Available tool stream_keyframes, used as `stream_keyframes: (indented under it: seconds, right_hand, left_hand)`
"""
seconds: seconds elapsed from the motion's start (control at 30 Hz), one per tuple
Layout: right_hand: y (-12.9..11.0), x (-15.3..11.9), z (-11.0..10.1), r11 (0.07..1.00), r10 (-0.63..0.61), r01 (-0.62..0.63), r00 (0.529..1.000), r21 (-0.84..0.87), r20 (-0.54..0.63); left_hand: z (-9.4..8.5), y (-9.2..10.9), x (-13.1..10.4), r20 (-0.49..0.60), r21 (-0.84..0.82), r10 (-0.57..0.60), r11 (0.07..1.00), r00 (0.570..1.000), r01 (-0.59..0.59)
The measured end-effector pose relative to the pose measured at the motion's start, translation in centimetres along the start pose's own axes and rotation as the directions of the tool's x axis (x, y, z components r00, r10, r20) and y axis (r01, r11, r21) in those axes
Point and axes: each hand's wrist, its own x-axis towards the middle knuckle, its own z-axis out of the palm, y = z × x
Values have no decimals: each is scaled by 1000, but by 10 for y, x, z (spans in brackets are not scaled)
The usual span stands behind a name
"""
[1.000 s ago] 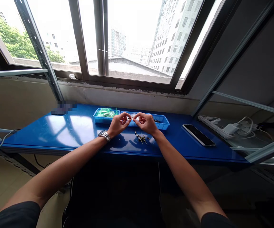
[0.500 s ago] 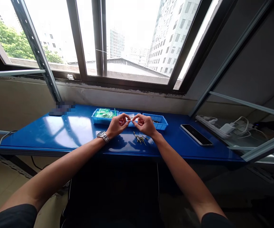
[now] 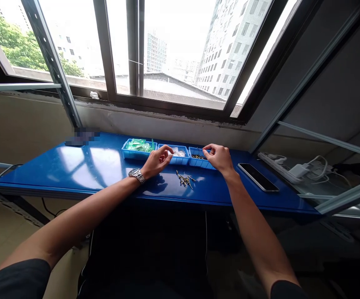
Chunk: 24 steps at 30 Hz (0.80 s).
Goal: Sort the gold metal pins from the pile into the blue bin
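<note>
My left hand (image 3: 159, 162), with a metal watch (image 3: 136, 175) at its wrist, is closed in a pinch before the middle blue bin (image 3: 180, 160); what it holds is too small to make out. That bin contains small clear bags (image 3: 178, 153). Over the right blue bin (image 3: 201, 163), which holds small dark and brass-coloured pieces (image 3: 198, 156), my right hand (image 3: 219, 158) has its thumb and forefinger close together; anything between them is too small to tell. A loose pile of thin metal pieces (image 3: 184, 180) lies on the blue table (image 3: 105, 189) below the bins.
Green bags (image 3: 139, 145) fill the left blue bin (image 3: 135, 155). A phone (image 3: 257, 177) lies to the right, beside a shelf with a white charger (image 3: 299, 169) and cables. Metal uprights stand at both sides, and a window is behind the table.
My hands were together before the middle bin and have parted. My right hand has moved right to the right bin; my left hand remains near the middle bin. The view has shifted slightly.
</note>
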Motion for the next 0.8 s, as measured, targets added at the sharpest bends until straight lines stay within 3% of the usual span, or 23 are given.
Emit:
stream_keyframes:
  seconds: [0.13,0.23,0.33,0.53,0.8]
  right_hand:
    - [-15,-11,2,1000,-23,25,984,-8,175]
    - [-37,-20,13,997,-82,77,916,29,393]
    - [-55,-25,25,994,-108,105,838,36,535]
    - [-65,-23,41,991,-86,132,785,-30,614]
    - [-77,-18,56,976,-79,186,780,-110,621]
  left_hand:
    - [0,-1,0,12,15,-2,1000,1000,2]
    - [0,-1,0,18,32,-3,999,1000,2]
    - [0,0,0,22,48,-1,999,1000,0]
    - [0,1,0,27,75,5,997,1000,-7]
    - [0,-4,0,-32,127,3,992,999,1]
